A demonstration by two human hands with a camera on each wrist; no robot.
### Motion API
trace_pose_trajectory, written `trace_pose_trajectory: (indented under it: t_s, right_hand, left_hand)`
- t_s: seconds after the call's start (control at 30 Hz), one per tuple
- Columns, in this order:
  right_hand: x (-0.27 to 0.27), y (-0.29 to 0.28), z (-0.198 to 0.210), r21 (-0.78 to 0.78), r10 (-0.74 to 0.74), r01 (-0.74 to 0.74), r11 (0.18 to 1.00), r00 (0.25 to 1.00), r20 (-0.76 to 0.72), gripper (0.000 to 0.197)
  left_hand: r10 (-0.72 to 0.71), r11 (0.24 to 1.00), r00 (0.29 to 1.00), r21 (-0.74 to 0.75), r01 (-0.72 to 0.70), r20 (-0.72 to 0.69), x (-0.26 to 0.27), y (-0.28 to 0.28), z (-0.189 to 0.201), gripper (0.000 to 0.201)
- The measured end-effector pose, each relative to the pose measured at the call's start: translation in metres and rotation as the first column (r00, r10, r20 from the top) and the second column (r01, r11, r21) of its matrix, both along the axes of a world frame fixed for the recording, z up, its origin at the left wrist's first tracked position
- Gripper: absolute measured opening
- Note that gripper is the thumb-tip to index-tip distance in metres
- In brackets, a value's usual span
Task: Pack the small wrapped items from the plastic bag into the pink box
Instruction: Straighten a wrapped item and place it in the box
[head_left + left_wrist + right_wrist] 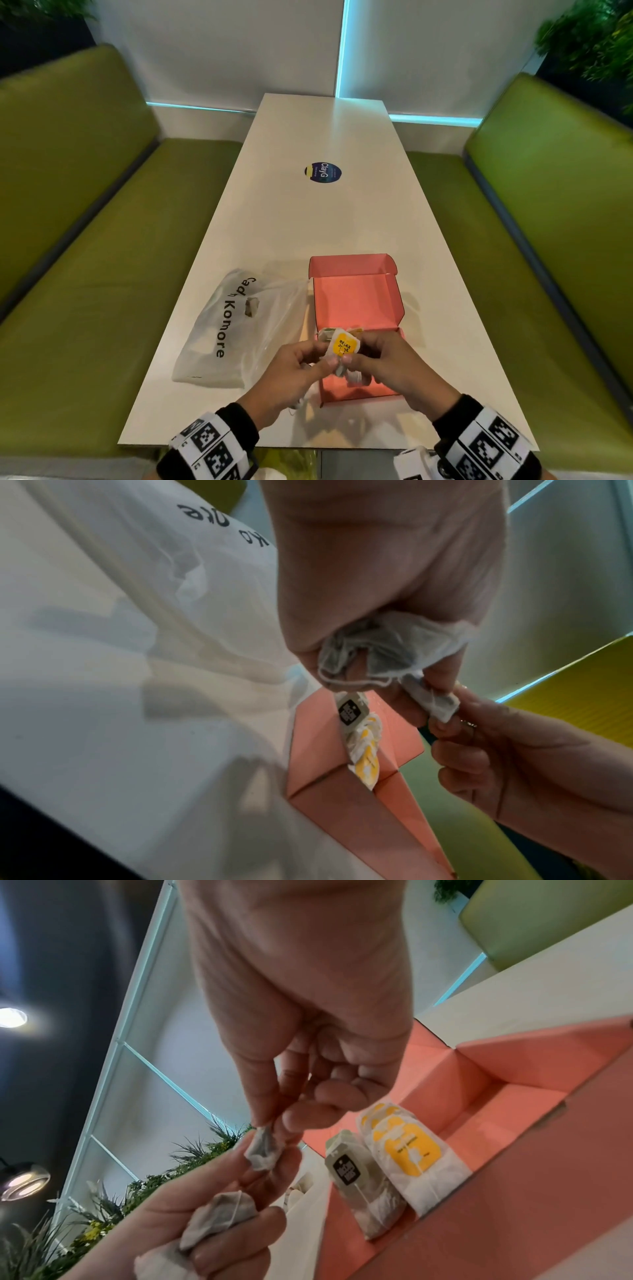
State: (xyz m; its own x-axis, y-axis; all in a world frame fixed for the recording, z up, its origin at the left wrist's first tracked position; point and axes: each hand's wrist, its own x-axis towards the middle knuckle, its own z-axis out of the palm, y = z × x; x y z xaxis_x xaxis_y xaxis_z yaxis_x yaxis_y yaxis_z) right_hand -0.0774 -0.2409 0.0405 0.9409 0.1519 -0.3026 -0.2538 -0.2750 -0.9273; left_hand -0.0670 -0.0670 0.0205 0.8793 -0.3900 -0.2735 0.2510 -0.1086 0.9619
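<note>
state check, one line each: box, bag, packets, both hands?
pink box: lid open, on the table.
plastic bag: lying flat, left of the box.
packets in box: a few stacked against one wall.
yellow-label packet: held above the box.
left hand: grips several packets.
right hand: pinches one packet held in the left hand.

A long white table point(318, 219) is seen between green benches. A plastic bag point(236, 329) is laid near-left, an open pink box point(356, 298) just right, a round sticker point(322, 172) farther off.
</note>
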Motion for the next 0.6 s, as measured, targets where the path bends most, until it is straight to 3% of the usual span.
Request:
trace_pose_trajectory:
  t_s: [0.13,0.23,0.47,0.6]
  right_hand:
    - [0.004,-0.006,0.0,-0.037,-0.042,0.043,0.998,0.999,0.025,0.016]
    - [0.006,-0.01,0.0,-0.105,-0.014,0.021,0.994,0.997,0.07,0.006]
    - [0.006,-0.012,-0.004,-0.205,-0.011,0.034,0.978,0.993,0.116,0.024]
    - [0.002,-0.02,-0.008,-0.339,0.08,-0.034,0.94,0.989,0.123,0.022]
  left_hand:
    - [0.039,0.999,0.999,0.019,-0.04,0.032,0.003,0.003,-0.009,0.004]
    - [0.029,0.999,0.998,0.044,-0.031,0.052,0.004,0.004,-0.017,0.008]
    - [-0.016,0.969,0.994,0.246,-0.012,0.109,0.005,0.004,-0.03,0.022]
    - [-0.173,0.912,0.972,0.398,0.097,0.158,0.001,0.007,-0.032,0.031]
